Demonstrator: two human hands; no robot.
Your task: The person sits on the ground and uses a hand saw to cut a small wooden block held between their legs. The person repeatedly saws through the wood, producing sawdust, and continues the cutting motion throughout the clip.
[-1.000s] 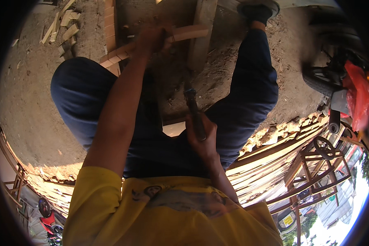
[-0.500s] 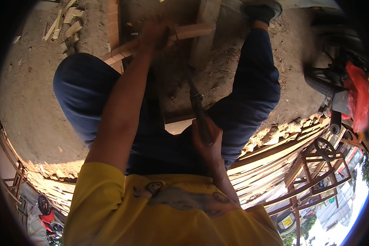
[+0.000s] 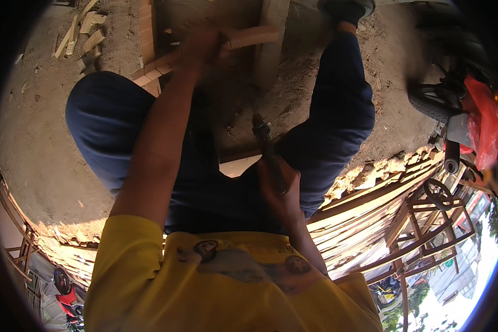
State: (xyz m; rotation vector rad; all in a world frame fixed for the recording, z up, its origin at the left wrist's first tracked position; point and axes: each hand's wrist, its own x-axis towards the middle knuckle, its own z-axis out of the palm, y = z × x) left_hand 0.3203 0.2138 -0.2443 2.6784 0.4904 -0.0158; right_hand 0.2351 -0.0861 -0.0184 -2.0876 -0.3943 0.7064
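Observation:
My left hand [image 3: 202, 47] is closed on a long segmented strip of pale reddish wood [image 3: 252, 36] lying crosswise between my legs, over an upright row of similar segments [image 3: 146, 27] and a thick wooden beam [image 3: 272, 22]; motion blurs its fingers. My right hand [image 3: 279, 182] grips the dark handle of a tool [image 3: 263, 133] at my lap, below the strip. The tool's far end is smeared by motion, so I cannot make out its shape.
Wood offcuts [image 3: 91, 41] lie on the dirt ground at upper left. A motorcycle wheel [image 3: 431, 105] and red plastic [image 3: 481, 124] are at right. Stacked planks [image 3: 359, 210] and wooden frames [image 3: 431, 232] stand behind me. My bent legs flank the work.
My right hand and the tool have moved slightly right since a second ago, and the tool's far end is blurred. My left hand stays on the wood strip, with small shifts.

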